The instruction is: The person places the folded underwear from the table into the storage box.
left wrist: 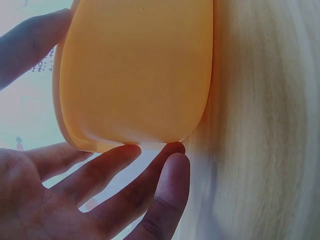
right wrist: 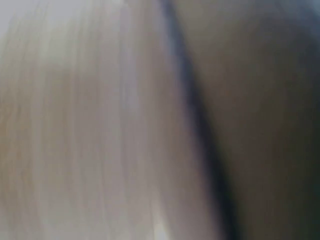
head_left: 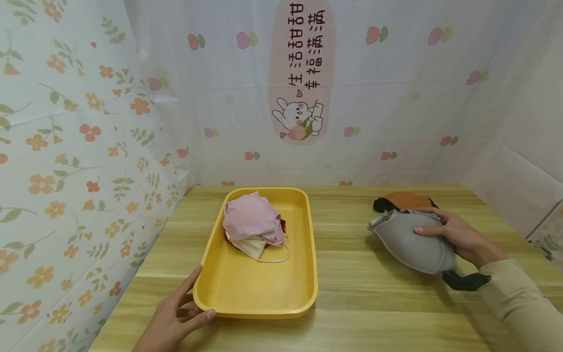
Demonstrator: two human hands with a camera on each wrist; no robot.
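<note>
My right hand [head_left: 462, 234] holds a grey cloth piece with a curved, cup-like shape [head_left: 413, 242] above the table's right side, thumb across its top. A black strap [head_left: 466, 280] hangs from it near the sleeve. Just behind lies an orange cloth piece with black ends [head_left: 406, 199], partly hidden. My left hand [head_left: 176, 310] touches the near left corner of a yellow tray [head_left: 255, 296], its fingers spread and fairly straight against the walls [left wrist: 135, 75]. Inside the tray, a pink cloth piece [head_left: 250, 217] lies over a cream one with a thin loop [head_left: 250, 246].
Something dark red [head_left: 283, 225] shows from under the pink cloth. The wood-grain table [head_left: 343, 274] meets a printed curtain [head_left: 352, 98] at the back and a floral one [head_left: 66, 171] on the left. The right wrist view is mostly blurred.
</note>
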